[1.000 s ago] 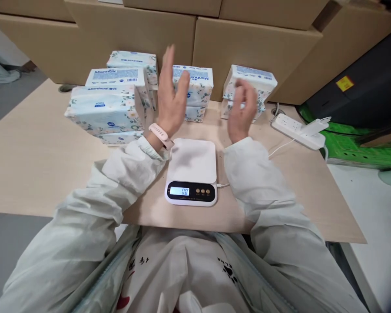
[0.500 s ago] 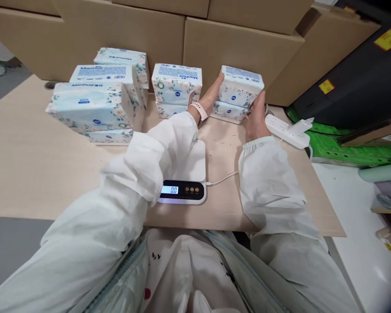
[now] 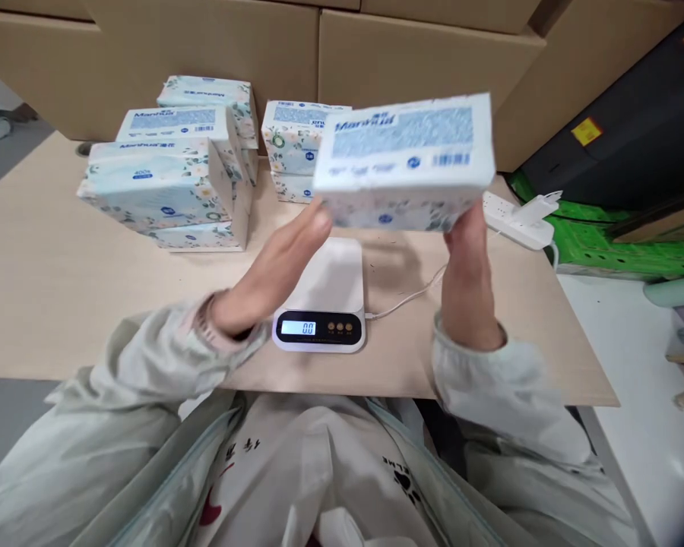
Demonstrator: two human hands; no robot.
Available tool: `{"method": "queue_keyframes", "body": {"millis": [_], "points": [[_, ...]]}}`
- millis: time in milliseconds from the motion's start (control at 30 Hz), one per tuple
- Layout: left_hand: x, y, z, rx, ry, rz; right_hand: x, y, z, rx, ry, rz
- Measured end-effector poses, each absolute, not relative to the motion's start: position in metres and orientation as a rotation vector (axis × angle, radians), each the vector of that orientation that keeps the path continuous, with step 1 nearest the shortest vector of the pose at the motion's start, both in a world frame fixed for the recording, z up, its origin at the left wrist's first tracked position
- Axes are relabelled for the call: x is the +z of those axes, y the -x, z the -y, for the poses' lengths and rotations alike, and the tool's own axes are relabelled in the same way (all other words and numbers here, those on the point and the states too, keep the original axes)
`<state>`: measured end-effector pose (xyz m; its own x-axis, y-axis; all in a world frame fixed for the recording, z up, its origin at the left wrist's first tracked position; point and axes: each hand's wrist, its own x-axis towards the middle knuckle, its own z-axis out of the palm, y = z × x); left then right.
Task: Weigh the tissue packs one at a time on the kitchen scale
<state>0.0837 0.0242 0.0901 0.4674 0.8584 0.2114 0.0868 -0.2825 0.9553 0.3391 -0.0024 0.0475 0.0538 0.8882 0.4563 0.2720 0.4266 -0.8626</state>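
Between my two hands a pack of tissues (image 3: pixel 402 163), white and blue with printed flowers, is held up in the air, tilted so its printed top faces me. My left hand (image 3: pixel 277 266) presses on its left lower side. On the opposite side my right hand (image 3: pixel 468 273) grips the lower right corner; the fingertips of both are partly hidden by the pack. Below it lies a white digital scale (image 3: pixel 330 273) with a lit display reading 0.0, its plate bare and in shadow.
Stacked tissue packs (image 3: pixel 153 182) stand at the left, and another stack (image 3: pixel 288 152) stands farther back, partly covered by the raised pack. Cardboard boxes (image 3: pixel 205 45) line the back. A white power strip (image 3: pixel 518 220) lies at the right, and a white cable (image 3: pixel 404 300) runs to the scale.
The pack of tissues has been lifted off the table at the back right, brought toward me and tilted. Both hands came along, and the scale's display is now uncovered.
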Motion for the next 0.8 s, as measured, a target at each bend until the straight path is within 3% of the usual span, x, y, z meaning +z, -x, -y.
{"method": "queue_keyframes", "body": {"millis": [167,433,800], "points": [[0.071,-0.021,0.042,0.764,-1.819,-1.149,0.005,-0.305,0.059,0.725,1.055,1.650],[0.034,0.000,0.045,0.625,-1.921,-1.253,-0.041,-0.297,0.065,0.907,1.237,1.668],[-0.015,0.015,0.017,1.322,-1.757,-1.068,-0.028,-0.301,0.059,0.452,1.305,1.162]]}}
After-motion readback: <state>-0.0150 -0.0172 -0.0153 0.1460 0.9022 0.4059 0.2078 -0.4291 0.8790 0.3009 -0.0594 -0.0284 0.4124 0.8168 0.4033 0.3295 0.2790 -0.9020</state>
